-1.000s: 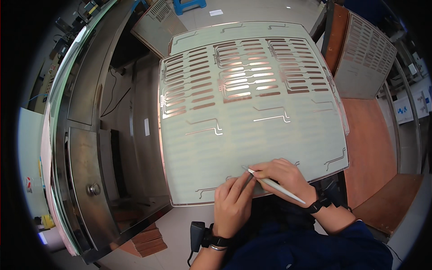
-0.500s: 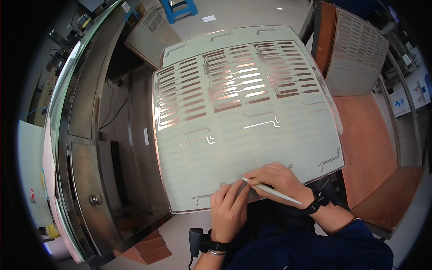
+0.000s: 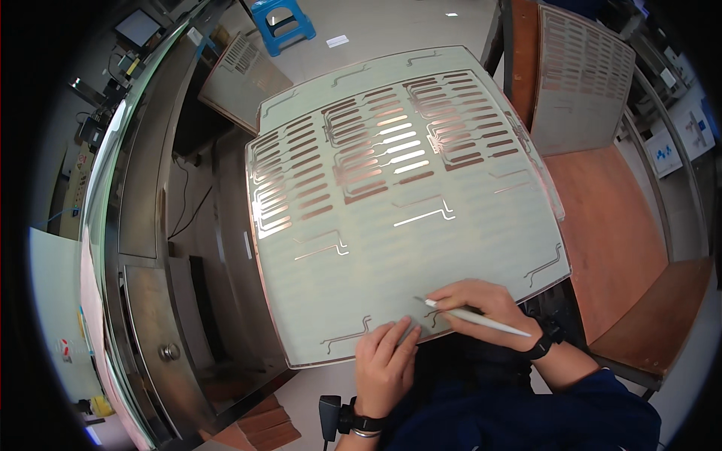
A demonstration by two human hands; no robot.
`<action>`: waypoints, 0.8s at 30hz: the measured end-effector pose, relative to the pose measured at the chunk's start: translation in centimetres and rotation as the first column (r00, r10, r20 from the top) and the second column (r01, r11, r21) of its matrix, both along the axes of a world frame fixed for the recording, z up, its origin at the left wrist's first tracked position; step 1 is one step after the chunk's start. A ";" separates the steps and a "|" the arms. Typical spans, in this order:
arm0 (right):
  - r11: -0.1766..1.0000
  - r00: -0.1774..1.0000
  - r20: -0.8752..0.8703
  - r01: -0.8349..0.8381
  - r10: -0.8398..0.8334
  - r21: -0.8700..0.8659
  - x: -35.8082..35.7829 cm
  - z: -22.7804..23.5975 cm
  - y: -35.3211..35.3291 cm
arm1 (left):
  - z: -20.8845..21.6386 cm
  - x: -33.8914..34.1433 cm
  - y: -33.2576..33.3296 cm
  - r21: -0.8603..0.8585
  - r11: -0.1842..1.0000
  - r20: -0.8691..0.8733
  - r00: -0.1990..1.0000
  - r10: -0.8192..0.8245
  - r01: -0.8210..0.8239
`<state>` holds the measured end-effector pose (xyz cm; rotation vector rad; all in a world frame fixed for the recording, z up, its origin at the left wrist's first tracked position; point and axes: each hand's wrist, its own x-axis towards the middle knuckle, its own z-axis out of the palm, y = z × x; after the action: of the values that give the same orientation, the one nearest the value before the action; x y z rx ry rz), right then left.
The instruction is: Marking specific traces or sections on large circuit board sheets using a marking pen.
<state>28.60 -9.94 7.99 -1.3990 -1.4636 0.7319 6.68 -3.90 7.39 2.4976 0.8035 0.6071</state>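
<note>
A large pale-green circuit panel point(image 3: 361, 278) with copper-coloured traces lies in front of me. My right hand point(image 3: 481, 302) grips a white pen-shaped craft knife point(image 3: 492, 323), its thin tip pointing left, close to the panel's surface near the front edge. My left hand point(image 3: 385, 357) rests at that same edge, fingers close together. Between its fingertips is a small grey piece point(image 3: 404, 328), mostly hidden, whose kind I cannot make out. A short trace point(image 3: 366, 325) runs just left of the left fingers. Another trace is partly covered by the right hand.
A metal cabinet point(image 3: 143, 316) with a round knob and a glass-edged top stands at the left. Similar panels lean at the far left point(image 3: 239, 83) and right point(image 3: 579, 83). A reddish-brown board point(image 3: 613, 233) is on the right. A blue stool point(image 3: 284, 26) stands at the back.
My right hand with the craft knife has moved away from my left fingertips, to the right. My left hand stays at the front edge. The whole view has shifted slightly.
</note>
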 end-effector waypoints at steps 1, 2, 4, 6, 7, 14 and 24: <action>0.999 0.998 0.039 0.044 -0.045 0.018 0.5 0.0 -0.4 | 0.0 0.1 -0.1 -0.013 0.999 0.022 0.999 -0.038 0.038; 0.999 0.998 0.036 0.045 -0.046 0.016 1.0 0.1 -0.8 | 0.1 0.3 -0.3 -0.015 0.999 0.018 0.999 -0.038 0.039; 0.994 0.991 0.077 0.109 -0.110 0.017 1.7 0.2 -1.1 | 0.3 1.0 -0.6 -0.050 0.989 0.045 0.989 -0.137 0.140; 0.992 0.988 0.093 0.122 -0.123 0.019 1.9 0.2 -0.9 | 0.2 1.7 -0.8 -0.061 0.986 0.041 0.988 -0.151 0.153; 0.993 0.986 0.123 0.105 -0.111 0.050 1.8 0.1 -0.7 | 0.4 2.0 -0.7 -0.060 0.990 0.034 0.991 -0.126 0.128; 0.990 0.980 0.191 0.031 -0.057 0.137 0.7 -0.8 0.9 | 0.3 3.1 0.6 -0.007 0.999 -0.024 0.999 -0.038 0.038; 0.994 0.976 0.218 -0.005 -0.020 0.112 0.5 -1.4 1.2 | -0.1 3.2 0.7 0.012 1.000 -0.036 0.999 -0.013 0.013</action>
<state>29.07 -8.72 6.56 -1.4326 -1.6422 0.4934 9.92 -3.17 7.30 2.5298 0.7986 0.5662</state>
